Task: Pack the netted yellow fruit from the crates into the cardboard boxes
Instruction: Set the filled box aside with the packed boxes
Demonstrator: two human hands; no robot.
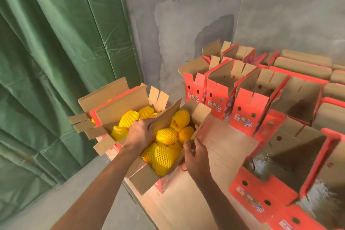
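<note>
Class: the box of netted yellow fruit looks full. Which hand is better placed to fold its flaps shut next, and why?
Left, probably. The left hand already grips the inner flap over the fruit, so it can press it down. The right hand only holds the box's side wall.

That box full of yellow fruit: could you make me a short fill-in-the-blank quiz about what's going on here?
1. The fruit in the box is wrapped in ____ netting.
2. The left hand holds a cardboard ____.
3. The right hand grips the box's ____ side wall.
4. The empty boxes on the table are ____ outside.

Missing words: yellow; flap; right; red
</note>
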